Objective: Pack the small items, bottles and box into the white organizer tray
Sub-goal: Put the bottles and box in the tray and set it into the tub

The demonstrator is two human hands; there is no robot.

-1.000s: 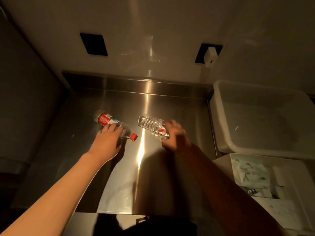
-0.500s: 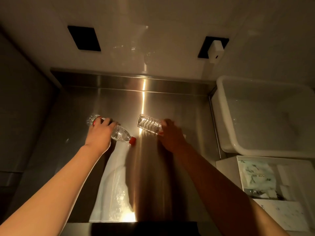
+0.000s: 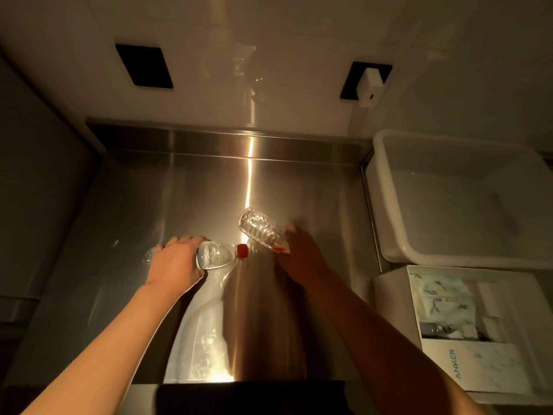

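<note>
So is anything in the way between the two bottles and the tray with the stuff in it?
Nothing visible. Each hand already grips a bottle: left hand on the red-capped bottle, right hand on the other bottle. Only bare steel counter lies between them and the tray at lower right.

A steel counter (image 3: 185, 205) reflects warm light below a pale wall (image 3: 269, 40) with two black sockets (image 3: 143, 65).

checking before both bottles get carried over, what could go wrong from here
1. The left hand grips its bottle at the wide end, so the red-capped neck sticks out unsupported and could swing into the other bottle close by.
2. The organizer tray already holds a pouch and box, so room looks tight.
</note>
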